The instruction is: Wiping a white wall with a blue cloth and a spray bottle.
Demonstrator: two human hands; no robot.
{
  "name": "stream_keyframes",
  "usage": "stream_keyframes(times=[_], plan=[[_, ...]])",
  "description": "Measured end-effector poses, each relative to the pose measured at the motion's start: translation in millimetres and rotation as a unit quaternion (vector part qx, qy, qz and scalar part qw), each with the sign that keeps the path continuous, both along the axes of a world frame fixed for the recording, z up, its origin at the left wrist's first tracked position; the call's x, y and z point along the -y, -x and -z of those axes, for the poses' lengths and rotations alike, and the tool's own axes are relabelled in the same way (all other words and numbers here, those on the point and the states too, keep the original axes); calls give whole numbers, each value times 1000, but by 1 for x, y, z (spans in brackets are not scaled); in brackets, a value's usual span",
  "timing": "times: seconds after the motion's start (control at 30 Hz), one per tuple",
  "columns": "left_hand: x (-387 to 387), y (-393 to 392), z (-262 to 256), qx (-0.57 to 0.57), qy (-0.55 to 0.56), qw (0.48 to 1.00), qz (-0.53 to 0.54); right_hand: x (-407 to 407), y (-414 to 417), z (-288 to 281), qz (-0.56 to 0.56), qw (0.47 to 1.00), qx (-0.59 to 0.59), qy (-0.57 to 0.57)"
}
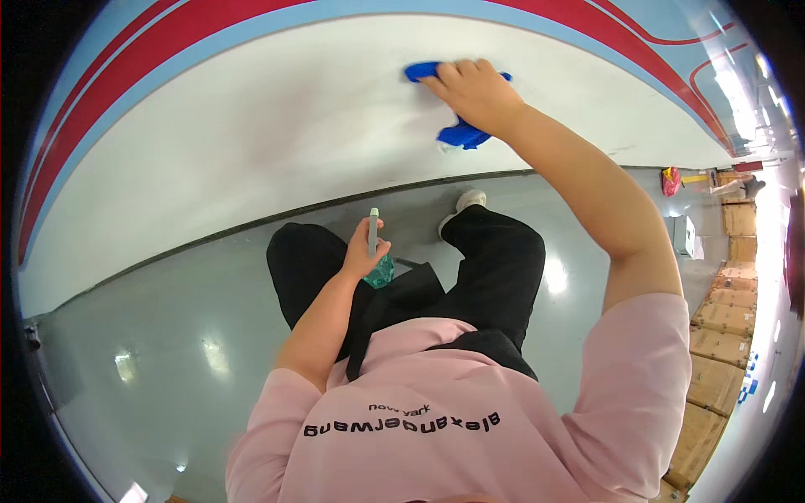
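Observation:
My right hand (pixel 481 94) presses a crumpled blue cloth (pixel 464 134) against a white panel (pixel 283 119) that has red and light blue stripes above it. Folds of the cloth stick out on both sides of the hand and below the palm. Lower down, over my lap, my left hand (pixel 366 250) is closed around a spray bottle with a grey and pale green spray head (pixel 373 232) and a translucent green body (pixel 380 273). The bottle is held away from the panel.
A dark strip (pixel 302 209) runs along the panel's lower edge above a glossy grey floor (pixel 188 308). At the right, wooden crates (pixel 717 380) stand in a row, with a grey-white box (pixel 684 236) and a red and yellow bag (pixel 670 181) nearby. Another person (pixel 739 187) is far off.

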State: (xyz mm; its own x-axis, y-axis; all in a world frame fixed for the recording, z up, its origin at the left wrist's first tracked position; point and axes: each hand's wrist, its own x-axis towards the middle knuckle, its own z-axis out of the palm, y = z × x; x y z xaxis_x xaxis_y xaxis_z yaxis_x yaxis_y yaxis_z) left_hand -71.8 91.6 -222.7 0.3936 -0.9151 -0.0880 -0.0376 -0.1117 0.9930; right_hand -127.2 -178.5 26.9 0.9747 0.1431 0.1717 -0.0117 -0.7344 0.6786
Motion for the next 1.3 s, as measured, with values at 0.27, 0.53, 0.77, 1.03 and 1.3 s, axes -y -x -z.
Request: stream_keyframes(times=[0.27, 0.53, 0.77, 1.03, 1.3], plan=[[2, 1, -4, -48, -14, 999, -21, -24, -20, -39, 47, 997, -25, 54], [1, 0, -7, -62, 12, 998, -4, -20, -10, -26, 30, 997, -20, 66], [11, 2, 3, -25, 20, 999, 7, -19, -27, 8, -2, 998, -50, 26], [3, -1, 5, -13, 13, 1000, 6, -37, -38, -6, 38, 999, 33, -7], [5, 3, -4, -30, -52, 998, 21, -57, -54, 69, 46, 995, -30, -81]])
